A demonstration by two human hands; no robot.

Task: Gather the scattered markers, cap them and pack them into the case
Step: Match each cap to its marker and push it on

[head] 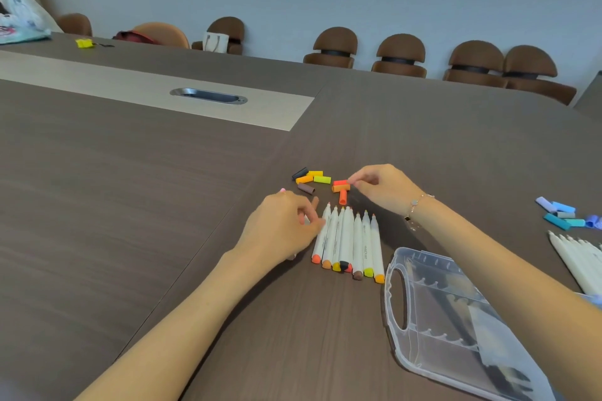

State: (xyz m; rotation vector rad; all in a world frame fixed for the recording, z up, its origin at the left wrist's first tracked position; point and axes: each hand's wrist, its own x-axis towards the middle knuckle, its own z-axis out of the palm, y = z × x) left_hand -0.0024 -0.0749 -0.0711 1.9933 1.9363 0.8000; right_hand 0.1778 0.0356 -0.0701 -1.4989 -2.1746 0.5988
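Observation:
Several uncapped white markers (348, 238) lie side by side on the brown table, tips pointing away from me. Beyond them lie loose caps: a black, yellow, orange, green and brown cluster (309, 178), and a red cap (339, 182) with two orange caps (342, 195) beside it. My right hand (382, 187) pinches the right end of the red cap with thumb and forefinger. Just left of the row, my left hand (283, 226) grips a white marker whose pink end (282, 190) sticks out above the knuckles. The clear plastic case (456, 319) lies open at the lower right.
Blue and teal caps (562, 215) and another bunch of white markers (576, 260) lie at the right edge. A metal cable slot (208, 95) sits in the table's pale centre strip. Brown chairs (400, 55) line the far side. A yellow object (84, 43) lies far left.

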